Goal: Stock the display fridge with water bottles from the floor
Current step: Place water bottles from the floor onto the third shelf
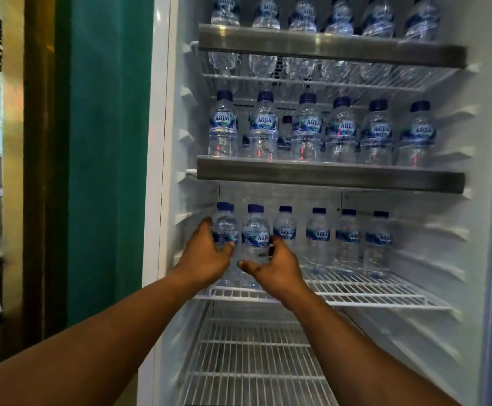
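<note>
**A:** While both hands are at the third shelf point(370, 291), how far along is the stocking?

**B:** Past halfway, I'd judge. The top shelf point(326, 43) and middle shelf point(326, 174) of the fridge point(162, 112) are full across the front. The third shelf is partly filled, and no bottles show on the bottom shelf point(253, 356).

**A:** Hands?

**B:** The left hand point(206, 256) is wrapped round the far-left bottle point(225, 227), close to the fridge's left wall. The right hand point(279, 266) curls round the lower part of the second bottle point(255, 230), just beside it. Both bottles are upright, near the shelf's front edge. I can't tell whether their bases are down on the wire.

**A:** Counts?

**B:** Top shelf has six in front, with the caps cut off by the frame. Middle shelf has six in front and at least one behind. Third shelf has six across — two in hand, plus the back four bottles point(318, 232) — and maybe a seventh behind the far-left one, too blurred to say. Two hands.

**A:** Floor stock?

**B:** Out of view, so what's left can't be counted. The third shelf's front and the whole bottom shelf look unfilled.
</note>
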### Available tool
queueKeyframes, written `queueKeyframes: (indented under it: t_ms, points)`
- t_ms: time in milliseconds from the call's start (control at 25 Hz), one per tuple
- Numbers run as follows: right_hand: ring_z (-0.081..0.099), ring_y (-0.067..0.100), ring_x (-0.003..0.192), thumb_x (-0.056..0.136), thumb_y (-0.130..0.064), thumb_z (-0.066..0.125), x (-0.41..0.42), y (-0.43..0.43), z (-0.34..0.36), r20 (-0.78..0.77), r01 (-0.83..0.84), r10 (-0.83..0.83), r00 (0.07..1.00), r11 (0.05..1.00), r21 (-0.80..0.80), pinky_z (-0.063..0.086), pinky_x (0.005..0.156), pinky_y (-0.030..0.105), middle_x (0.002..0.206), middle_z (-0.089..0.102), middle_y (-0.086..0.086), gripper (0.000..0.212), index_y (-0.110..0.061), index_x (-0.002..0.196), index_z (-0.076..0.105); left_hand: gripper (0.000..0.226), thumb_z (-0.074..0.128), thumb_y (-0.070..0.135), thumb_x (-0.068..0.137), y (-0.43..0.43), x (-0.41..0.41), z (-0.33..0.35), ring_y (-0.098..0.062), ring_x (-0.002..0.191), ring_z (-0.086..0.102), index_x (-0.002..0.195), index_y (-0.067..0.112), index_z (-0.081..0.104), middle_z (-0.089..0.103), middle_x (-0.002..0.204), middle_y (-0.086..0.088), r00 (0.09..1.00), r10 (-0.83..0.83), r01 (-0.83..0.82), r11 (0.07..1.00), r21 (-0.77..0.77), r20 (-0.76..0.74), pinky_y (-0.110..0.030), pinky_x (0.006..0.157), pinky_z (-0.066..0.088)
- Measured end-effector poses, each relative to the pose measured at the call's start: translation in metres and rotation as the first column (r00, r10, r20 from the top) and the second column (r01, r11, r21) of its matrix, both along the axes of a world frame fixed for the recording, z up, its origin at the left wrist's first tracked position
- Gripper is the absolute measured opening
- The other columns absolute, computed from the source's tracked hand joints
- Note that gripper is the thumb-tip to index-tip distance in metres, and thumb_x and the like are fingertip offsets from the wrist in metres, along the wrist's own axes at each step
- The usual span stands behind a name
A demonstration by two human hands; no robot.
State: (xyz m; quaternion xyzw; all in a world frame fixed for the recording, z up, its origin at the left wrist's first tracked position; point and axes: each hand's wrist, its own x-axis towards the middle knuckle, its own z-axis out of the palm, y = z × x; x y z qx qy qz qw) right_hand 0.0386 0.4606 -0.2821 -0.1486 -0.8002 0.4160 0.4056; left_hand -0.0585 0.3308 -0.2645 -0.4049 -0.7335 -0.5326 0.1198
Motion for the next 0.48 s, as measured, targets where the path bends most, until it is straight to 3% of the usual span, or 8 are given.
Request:
queueKeyframes:
  t_ms: [80,160,280,400,480]
  points:
    - [0.061,0.004,0.090,0.074,-0.025,0.087,0.003,0.002,-0.001,0.016,0.002,-0.001,1.000,1.000,-0.022,0.055,0.087,0.029,0.103,0.062,-0.013,0.059,-0.031,0.117,0.047,0.063,0.074,0.027,0.083,0.000,0.000,-0.011,-0.017,0.119,0.055,0.135,0.031,0.039,0.055,0.132,0.008,1.000,0.015,-0.015,1.000,-0.021,0.022,-0.045,0.100,0.050]
    - [0.061,0.001,0.086,0.077,-0.021,0.083,0.003,0.004,-0.002,0.024,0.010,-0.009,1.000,1.000,-0.022,0.055,0.077,0.023,0.099,0.063,-0.013,0.052,-0.030,0.115,0.049,0.067,0.080,0.035,0.077,-0.002,0.000,-0.018,-0.017,0.117,0.058,0.132,0.036,0.041,0.057,0.131,0.010,0.998,0.030,-0.028,0.999,-0.034,0.054,-0.045,0.097,0.052]
    - [0.064,0.005,0.083,0.080,-0.017,0.077,0.005,0.003,-0.003,0.044,0.036,-0.037,0.998,0.999,0.023,0.053,0.066,0.018,0.097,0.064,-0.012,0.045,-0.031,0.112,0.049,0.063,0.085,0.037,0.071,-0.007,0.002,-0.025,-0.009,0.107,0.058,0.121,0.038,0.046,0.060,0.120,0.016,0.996,-0.001,0.005,0.999,-0.044,0.084,-0.029,0.092,0.047]
    - [0.065,0.008,0.089,0.079,-0.023,0.080,0.005,0.004,-0.003,0.050,0.036,-0.038,0.998,0.999,0.039,0.058,0.080,0.030,0.101,0.064,-0.011,0.047,-0.032,0.112,0.049,0.063,0.081,0.030,0.078,-0.013,0.002,-0.034,-0.013,0.115,0.058,0.131,0.033,0.047,0.061,0.128,0.010,0.998,-0.005,0.007,1.000,-0.028,0.065,-0.027,0.094,0.045]
    - [0.062,0.005,0.091,0.075,-0.031,0.085,0.006,0.002,-0.002,0.054,0.041,-0.045,0.998,0.997,0.067,0.054,0.082,0.025,0.102,0.062,-0.014,0.052,-0.030,0.115,0.051,0.065,0.077,0.025,0.082,-0.015,0.000,-0.036,-0.017,0.122,0.057,0.137,0.031,0.043,0.059,0.133,0.007,0.999,0.002,-0.002,1.000,-0.006,0.047,-0.031,0.098,0.044]
